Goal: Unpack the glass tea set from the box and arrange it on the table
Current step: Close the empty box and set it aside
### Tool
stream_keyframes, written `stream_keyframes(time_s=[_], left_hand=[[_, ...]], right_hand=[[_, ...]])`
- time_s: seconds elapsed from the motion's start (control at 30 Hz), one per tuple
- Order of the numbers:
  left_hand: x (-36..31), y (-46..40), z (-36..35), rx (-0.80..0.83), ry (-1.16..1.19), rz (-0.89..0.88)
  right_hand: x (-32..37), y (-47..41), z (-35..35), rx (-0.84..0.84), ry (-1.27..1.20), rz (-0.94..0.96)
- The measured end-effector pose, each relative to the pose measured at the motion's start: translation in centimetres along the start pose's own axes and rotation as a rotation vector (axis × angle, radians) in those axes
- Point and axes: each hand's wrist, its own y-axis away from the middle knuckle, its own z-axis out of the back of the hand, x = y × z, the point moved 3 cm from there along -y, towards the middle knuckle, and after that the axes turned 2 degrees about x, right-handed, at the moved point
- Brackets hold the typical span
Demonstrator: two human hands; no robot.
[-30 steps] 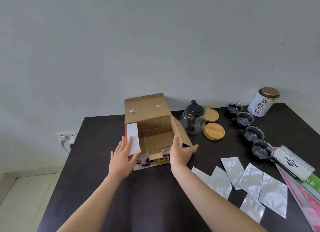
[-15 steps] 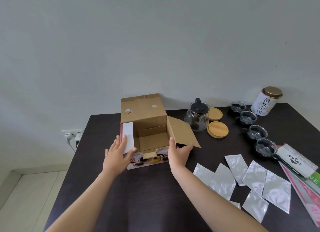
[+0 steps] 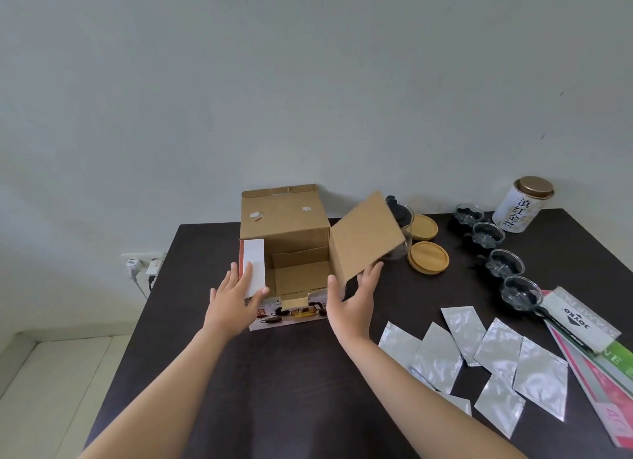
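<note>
The box (image 3: 291,253) looks emptied, so by my reckoning the unpacking is done and the person is now closing it up or about to clear it away. The left hand (image 3: 233,299) lies with straight fingers on the white left flap (image 3: 254,270), pressing rather than gripping. The right hand (image 3: 352,299) is spread wide under the right flap (image 3: 368,236), fingertips touching its lower edge and tipping it upward; it holds nothing. The tea set already stands to the right of the box: the teapot (image 3: 399,232) just behind the raised flap and half hidden by it, two round lids (image 3: 428,257) beside that, then four small cups (image 3: 506,263) in a slanting row farther right. The next move, I'd say, calls for folding both side flaps inward, then bringing the tall back flap down, taking care that the swinging card doesn't knock the teapot so close behind it. The box is plain brown corrugated card, stiff and matt, with a printed glossy front. The glassware is clear, thin and rounded, the teapot capped in black; the lids look like pale smooth bamboo. Right of the box, toward the near edge, flat crinkled silver pouches (image 3: 496,352) lie scattered on the dark matt table (image 3: 291,390), and a white tin (image 3: 520,207) with a bronze cap stands past the cups.
</note>
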Motion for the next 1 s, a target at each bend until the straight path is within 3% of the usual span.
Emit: stream_keyframes(time_s=[0.17, 0.5, 0.73, 1.0], left_hand=[[-0.5, -0.3, -0.2, 0.017, 0.053, 0.01], [-1.2, 0.3, -0.8, -0.003, 0.31, 0.018], [-2.4, 0.1, -1.5, -0.095, 0.242, 0.136], [-2.9, -0.5, -1.5, -0.134, 0.157, 0.169]], right_hand=[[0.5, -0.2, -0.4, 0.164, 0.177, 0.235], [-2.0, -2.9, 0.1, 0.398, 0.641, 0.363], [-2.3, -3.1, 0.1, 0.388, 0.684, 0.391], [-1.5, -5.1, 0.4, 0.312, 0.561, 0.404]])
